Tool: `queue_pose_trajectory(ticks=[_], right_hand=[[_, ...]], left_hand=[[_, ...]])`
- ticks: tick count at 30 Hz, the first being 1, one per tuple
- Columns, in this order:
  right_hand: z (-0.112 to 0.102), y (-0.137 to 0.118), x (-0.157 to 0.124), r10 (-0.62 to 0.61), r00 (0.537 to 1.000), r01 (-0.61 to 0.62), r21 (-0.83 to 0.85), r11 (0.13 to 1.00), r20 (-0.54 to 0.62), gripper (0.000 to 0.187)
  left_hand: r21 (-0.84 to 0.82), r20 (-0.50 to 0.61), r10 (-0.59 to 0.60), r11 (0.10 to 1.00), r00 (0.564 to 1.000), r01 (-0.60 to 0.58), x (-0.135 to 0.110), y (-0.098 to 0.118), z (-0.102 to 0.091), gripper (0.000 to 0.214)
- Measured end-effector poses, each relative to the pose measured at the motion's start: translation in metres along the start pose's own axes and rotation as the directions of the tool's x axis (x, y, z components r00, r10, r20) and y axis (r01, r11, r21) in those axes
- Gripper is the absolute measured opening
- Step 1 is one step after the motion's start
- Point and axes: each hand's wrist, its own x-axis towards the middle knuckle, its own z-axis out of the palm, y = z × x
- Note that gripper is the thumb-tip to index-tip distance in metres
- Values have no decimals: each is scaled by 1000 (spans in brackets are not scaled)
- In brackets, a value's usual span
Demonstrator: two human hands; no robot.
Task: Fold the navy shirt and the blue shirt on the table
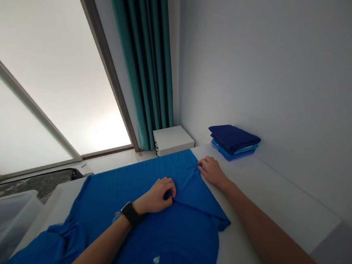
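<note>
The blue shirt [159,235] lies spread on the white table [278,193], directly under the left hand [157,195] and just to the left of the right hand [211,170], which meets its edge near the far right corner. The left hand is narrow, its fingers curled in and pinching a ridge of the cloth over the shirt's upper right half. The right hand is also nearly closed, its fingertips gripping the shirt's border, where the fabric puckers; its palm sits beyond that border, over the table. Between the two hands the cloth runs in slanting creases. The neckline, with a small white mark [156,261] inside it, lies nearest the person, and the left side is bunched. A dark watch [131,213] circles the left wrist (its face catches some light). Near the right hand, but apart from it, rests a folded stack [234,141] of blue cloth.
</note>
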Motion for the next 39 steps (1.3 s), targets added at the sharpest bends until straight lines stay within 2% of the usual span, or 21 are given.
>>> queue_pose_trajectory(ticks=[3, 10, 16, 21, 25, 30, 35, 37, 39], right_hand=[[0, 0, -1, -7, 1000, 8, -16, 1000, 14, 19], [-3, 3, -3, -20, 1000, 20, 62, 998, 3, 21], [-19, -18, -9, -74, 997, 77, 109, 991, -30, 22], [-42, -50, -38, -138, 990, 138, 145, 980, -10, 19], [-56, -67, -77, -214, 974, 195, 194, 961, 79, 31], [-58, -54, -117, -173, 967, 127, 233, 964, 186, 51], [-57, -33, -134, -83, 983, 46, 216, 975, 163, 46], [-58, -31, -139, -62, 989, 32, 215, 976, 134, 45], [-59, -31, -143, -47, 993, 21, 226, 974, 110, 39]], left_hand=[[0, -5, -1, 1000, 1000, 1, 0, 1, 0, 9], [29, -7, 4, 1000, 1000, -4, -1, 4, -1, 8], [30, -16, 16, 999, 1000, -16, 0, 3, 0, 9], [57, -26, 29, 998, 999, -28, 1, 1, 0, 10], [84, -38, 46, 996, 998, -43, 1, -1, 2, 10], [57, -31, 42, 998, 999, -40, -1, -2, 3, 8], [79, -22, 63, 995, 998, -62, -2, -2, -2, 8], [108, -50, 69, 992, 996, -63, -3, 8, -5, 10], [155, -100, 70, 986, 992, -54, -4, 28, -4, 13]])
